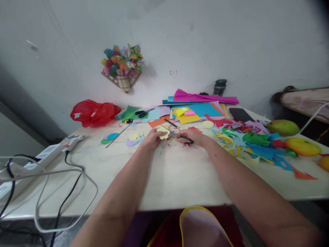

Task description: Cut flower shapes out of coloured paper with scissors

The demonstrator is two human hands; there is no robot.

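Observation:
My left hand (152, 138) pinches a pale yellow paper flower (163, 132) with a scalloped edge. In my right hand (194, 136) are black-handled scissors (185, 138), their blades reaching left to the paper's edge. Small paper snippets (167, 144) lie on the table below both hands. A dark pencil-like stick (171, 123) rests just beyond them. Left of my left hand sits a group of pale yellow and lilac cut flower shapes (135, 139). A red-orange paper flower (195, 129) shows partly behind my right hand.
Colourful paper scraps (254, 140) and mangoes (282, 127) cover the right side. Paper sheets (208, 111), a phone (241, 115) and a second pair of scissors (141, 113) lie at the back. On the left are a red plastic bag (94, 113), a power strip (42, 159) and looping cables (84, 178).

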